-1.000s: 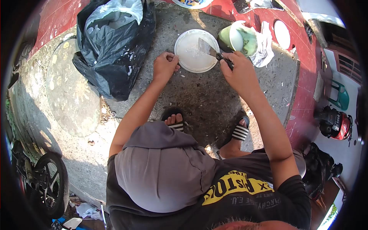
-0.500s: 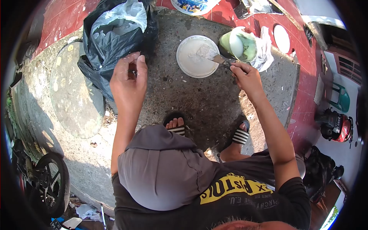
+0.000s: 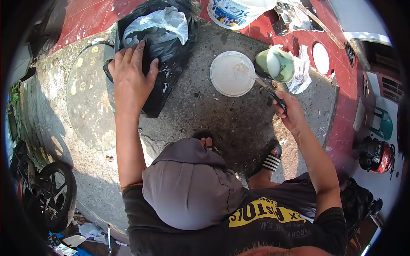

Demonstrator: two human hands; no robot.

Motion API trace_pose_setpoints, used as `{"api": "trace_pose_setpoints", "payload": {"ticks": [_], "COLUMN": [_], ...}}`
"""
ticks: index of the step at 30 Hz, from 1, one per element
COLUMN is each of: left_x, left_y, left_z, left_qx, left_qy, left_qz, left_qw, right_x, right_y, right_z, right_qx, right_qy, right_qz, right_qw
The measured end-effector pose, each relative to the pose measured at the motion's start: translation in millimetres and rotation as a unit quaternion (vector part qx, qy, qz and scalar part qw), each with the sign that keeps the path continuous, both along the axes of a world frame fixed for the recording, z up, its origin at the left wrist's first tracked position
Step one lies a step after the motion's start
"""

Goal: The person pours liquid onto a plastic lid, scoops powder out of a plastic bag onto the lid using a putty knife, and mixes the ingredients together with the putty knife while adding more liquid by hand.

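Note:
My left hand [image 3: 131, 81] lies with fingers spread on a black plastic bag [image 3: 171, 68], near its opening. Inside that bag is a clear plastic liner [image 3: 164, 23], partly hidden by folds. My right hand [image 3: 291, 112] is closed around the dark handle of a putty knife [image 3: 269, 89]. Its blade rests over a round white lid [image 3: 221, 85] that carries a pale, paste-like layer. Just right of the lid stands a greenish plastic container [image 3: 285, 64] with something white in it.
A white printed bucket [image 3: 228, 16] stands at the top. Beside the green container are a crumpled white plastic bag [image 3: 301, 72] and a white disc [image 3: 321, 58]. Red tiles border the concrete. Motorbikes stand at left [image 3: 53, 192] and right [image 3: 378, 154].
My left hand has opened from a curled shape and come down onto the black bag. My right hand has drawn back toward me, with the knife blade still at the lid.

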State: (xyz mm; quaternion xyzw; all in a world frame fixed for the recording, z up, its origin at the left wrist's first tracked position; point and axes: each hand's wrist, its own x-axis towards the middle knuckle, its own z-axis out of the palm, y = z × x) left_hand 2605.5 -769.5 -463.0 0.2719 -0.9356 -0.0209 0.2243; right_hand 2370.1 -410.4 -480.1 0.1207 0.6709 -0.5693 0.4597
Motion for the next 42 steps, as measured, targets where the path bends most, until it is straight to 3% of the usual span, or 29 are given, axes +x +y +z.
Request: {"api": "trace_pose_setpoints", "payload": {"ticks": [2, 9, 14, 19, 21, 23, 35, 37, 38, 41, 42], "left_x": [0.8, 1.5, 5.9, 7.0, 7.8, 8.1, 14.8, 14.4, 13.0, 1.7, -3.9], "left_y": [2.8, 34.4, 27.1, 17.7, 11.2, 10.5, 17.7, 8.9, 3.0, -16.0, -21.0], "left_z": [-5.5, -8.8, -12.1, -11.9, -18.7, -20.3, -9.8, -6.3, -9.2, -23.4, -27.5], "left_qx": [0.032, 0.098, 0.095, 0.143, 0.109, 0.151, 0.161, 0.118, 0.118, 0.088, 0.092], "left_qy": [-0.046, -0.009, 0.05, -0.006, -0.012, -0.062, -0.034, -0.034, -0.033, -0.101, -0.163], "left_qz": [-0.016, -0.059, 0.008, 0.027, 0.024, 0.011, 0.018, 0.024, 0.024, -0.033, -0.03], "left_qw": [0.998, 0.993, 0.994, 0.989, 0.994, 0.987, 0.986, 0.992, 0.992, 0.99, 0.982], "right_x": [7.4, 34.7, 58.9, 77.1, 81.3, 84.7, 97.9, 90.0, 87.0, 85.9, 86.3], "right_y": [0.2, -18.9, -60.0, -117.9, -142.8, -163.6, -246.0, -256.4, -261.5, -274.7, -277.9], "right_z": [6.0, 48.2, 79.0, 96.4, 95.1, 90.7, 62.1, 53.0, 43.6, 26.3, 25.0], "right_qx": [-0.015, -0.101, -0.146, -0.171, -0.171, -0.152, -0.073, 0.017, 0.017, 0.068, 0.064], "right_qy": [-0.005, -0.06, -0.079, -0.096, -0.087, -0.066, 0.099, 0.162, 0.163, 0.323, 0.325], "right_qz": [0.009, 0.046, 0.073, 0.082, 0.078, 0.073, 0.146, 0.257, 0.256, 0.314, 0.316], "right_qw": [1.0, 0.992, 0.983, 0.977, 0.978, 0.983, 0.982, 0.953, 0.953, 0.89, 0.889]}}
